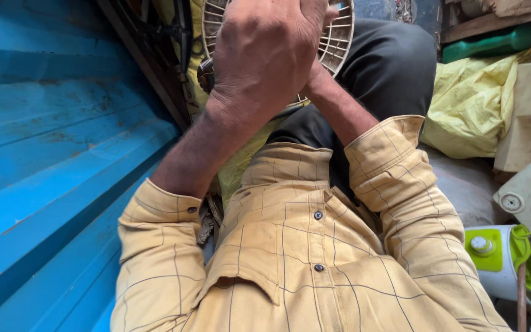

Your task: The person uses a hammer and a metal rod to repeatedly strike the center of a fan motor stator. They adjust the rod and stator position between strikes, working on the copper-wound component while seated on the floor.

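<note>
Our left hand [265,55] is curling shut over the cream fan grille [338,38] at twelve o'clock, while our right hand is sitting behind it, and we cannot tell how its fingers are lying. We are leaning beside a blue corrugated wall [50,154] at nine o'clock. Yellow plastic sheeting [471,104] is bunching at two o'clock, and a white appliance with a green top [493,255] is standing at four o'clock.

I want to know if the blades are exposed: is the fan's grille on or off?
On. The cream fan grille spans the fan in front of the left hand; blades behind it cannot be made out.
</note>
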